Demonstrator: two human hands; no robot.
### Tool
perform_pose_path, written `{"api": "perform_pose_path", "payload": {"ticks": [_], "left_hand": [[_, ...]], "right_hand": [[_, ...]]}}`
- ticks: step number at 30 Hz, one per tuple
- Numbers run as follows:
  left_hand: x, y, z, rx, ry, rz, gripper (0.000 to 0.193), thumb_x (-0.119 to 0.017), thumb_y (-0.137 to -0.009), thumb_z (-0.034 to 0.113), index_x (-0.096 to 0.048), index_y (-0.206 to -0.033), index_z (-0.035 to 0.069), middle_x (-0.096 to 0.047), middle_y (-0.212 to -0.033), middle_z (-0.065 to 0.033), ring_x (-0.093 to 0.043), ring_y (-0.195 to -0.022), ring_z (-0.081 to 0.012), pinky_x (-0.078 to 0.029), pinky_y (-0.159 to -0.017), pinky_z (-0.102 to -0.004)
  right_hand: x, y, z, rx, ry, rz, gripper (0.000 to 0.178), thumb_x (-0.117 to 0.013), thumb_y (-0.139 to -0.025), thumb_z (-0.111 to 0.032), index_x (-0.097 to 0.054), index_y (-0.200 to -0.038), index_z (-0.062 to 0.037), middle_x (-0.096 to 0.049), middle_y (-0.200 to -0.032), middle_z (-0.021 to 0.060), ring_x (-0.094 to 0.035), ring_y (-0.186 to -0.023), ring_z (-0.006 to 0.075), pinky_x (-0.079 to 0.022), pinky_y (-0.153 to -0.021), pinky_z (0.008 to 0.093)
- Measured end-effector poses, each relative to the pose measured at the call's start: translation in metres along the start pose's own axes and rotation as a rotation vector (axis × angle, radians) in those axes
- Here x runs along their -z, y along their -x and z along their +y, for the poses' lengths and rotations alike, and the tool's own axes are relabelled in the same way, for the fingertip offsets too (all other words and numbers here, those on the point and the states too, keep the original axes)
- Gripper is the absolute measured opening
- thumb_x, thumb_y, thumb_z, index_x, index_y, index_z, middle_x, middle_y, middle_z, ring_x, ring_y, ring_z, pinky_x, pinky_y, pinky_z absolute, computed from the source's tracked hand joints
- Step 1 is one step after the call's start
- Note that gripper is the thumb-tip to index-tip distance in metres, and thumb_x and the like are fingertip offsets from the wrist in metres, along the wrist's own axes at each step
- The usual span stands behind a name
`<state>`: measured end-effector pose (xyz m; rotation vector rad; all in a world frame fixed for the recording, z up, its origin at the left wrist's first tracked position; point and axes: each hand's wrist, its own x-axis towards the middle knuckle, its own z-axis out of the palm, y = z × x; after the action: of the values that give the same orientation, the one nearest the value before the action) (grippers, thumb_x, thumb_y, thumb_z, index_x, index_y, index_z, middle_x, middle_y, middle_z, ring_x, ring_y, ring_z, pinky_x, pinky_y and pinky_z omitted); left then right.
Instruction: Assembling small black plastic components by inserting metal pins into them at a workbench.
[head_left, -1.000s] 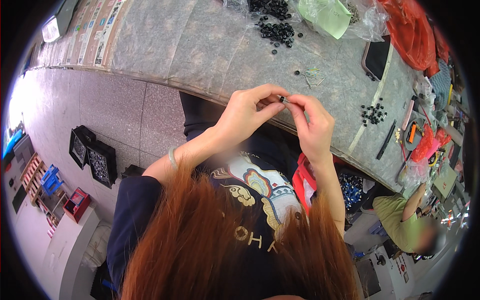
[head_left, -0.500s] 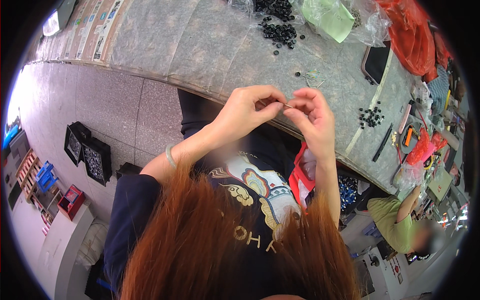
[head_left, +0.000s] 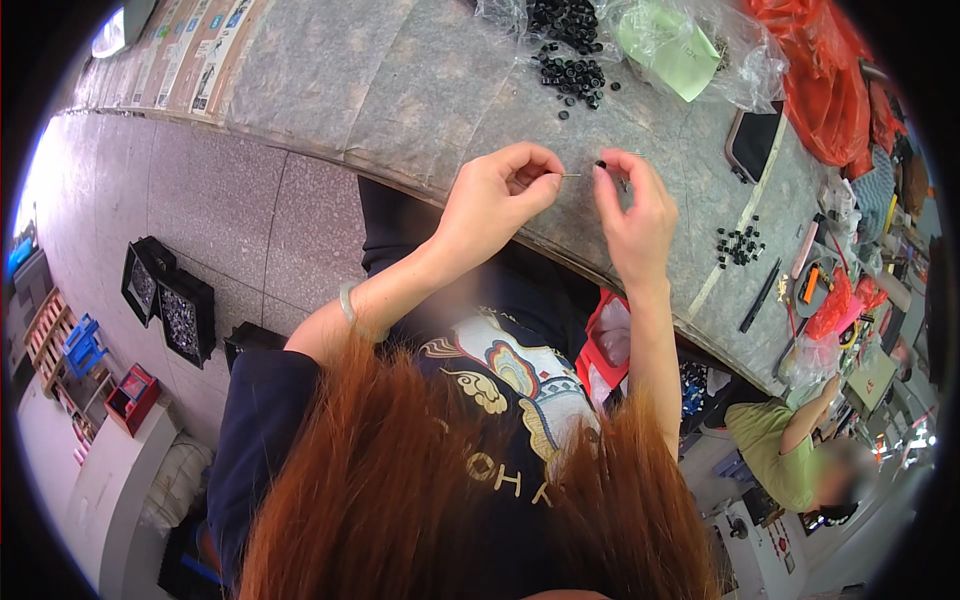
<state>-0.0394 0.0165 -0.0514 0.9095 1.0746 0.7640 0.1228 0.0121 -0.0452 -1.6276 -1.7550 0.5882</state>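
My left hand point(head_left: 505, 195) is closed, with a thin metal pin point(head_left: 571, 176) pinched between thumb and forefinger and pointing right. Across a small gap, the thumb and forefinger of my right hand point(head_left: 637, 215) close on a small black cap point(head_left: 601, 163) at the tabletop. More thin pins point(head_left: 638, 154) lie behind my right fingers, mostly hidden by them. Both hands are over the near edge of the grey-covered table point(head_left: 420, 110).
A heap of black caps point(head_left: 572, 80) lies at the far side, beside clear bags with a green paper point(head_left: 668, 50). Small black pieces point(head_left: 740, 245), a black pen-like tool point(head_left: 762, 295) and a dark phone-like object point(head_left: 754, 140) are on the right. A co-worker in green point(head_left: 775, 450) sits lower right.
My right hand has moved away from the left, out to the black cap on the table. The left hand keeps its pinch on the pin, which now shows more fully.
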Motion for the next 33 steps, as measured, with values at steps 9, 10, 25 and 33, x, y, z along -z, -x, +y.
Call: {"api": "perform_pose_path", "payload": {"ticks": [9, 10, 25, 33], "left_hand": [[-0.01, 0.002, 0.006, -0.342, -0.383, 0.034, 0.011, -0.058, -0.074, 0.003, -0.059, -0.085, 0.0, -0.059, -0.075, -0.006, -0.054, -0.064, -0.0087, -0.044, -0.058, -0.0219], [-0.011, 0.002, 0.006, -0.37, -0.412, 0.038, 0.011, -0.058, -0.074, 0.002, -0.059, -0.085, 0.0, -0.059, -0.074, -0.0062, -0.054, -0.063, -0.0094, -0.044, -0.057, -0.0221], [-0.014, 0.003, 0.006, -0.525, -0.556, 0.073, 0.011, -0.058, -0.072, 0.0, -0.058, -0.083, 0.0, -0.058, -0.071, -0.0073, -0.055, -0.057, -0.0128, -0.045, -0.053, -0.0234], [-0.013, 0.003, 0.005, -0.556, -0.597, 0.075, 0.011, -0.058, -0.072, 0.0, -0.058, -0.083, 0.001, -0.057, -0.069, -0.0074, -0.055, -0.056, -0.0134, -0.045, -0.052, -0.0238]], "right_hand": [[-0.001, 0.022, -0.007, -0.277, -0.43, 0.022, 0.017, -0.06, -0.07, 0.001, -0.059, -0.088, -0.0006, -0.06, -0.076, 0.0063, -0.056, -0.07, 0.0114, -0.044, -0.065, 0.0236], [0.0, 0.023, -0.007, -0.278, -0.431, 0.022, 0.017, -0.06, -0.07, 0.001, -0.059, -0.088, -0.0006, -0.06, -0.076, 0.0063, -0.056, -0.07, 0.0114, -0.044, -0.065, 0.0236], [0.0, 0.029, -0.007, -0.4, -0.524, 0.021, 0.018, -0.063, -0.071, -0.001, -0.061, -0.09, -0.0004, -0.061, -0.08, 0.0056, -0.056, -0.073, 0.0096, -0.044, -0.067, 0.0221], [0.0, 0.031, -0.007, -0.285, -0.373, 0.05, 0.018, -0.063, -0.071, -0.001, -0.061, -0.088, -0.0006, -0.062, -0.079, 0.008, -0.059, -0.069, 0.0123, -0.045, -0.064, 0.0228]]}}
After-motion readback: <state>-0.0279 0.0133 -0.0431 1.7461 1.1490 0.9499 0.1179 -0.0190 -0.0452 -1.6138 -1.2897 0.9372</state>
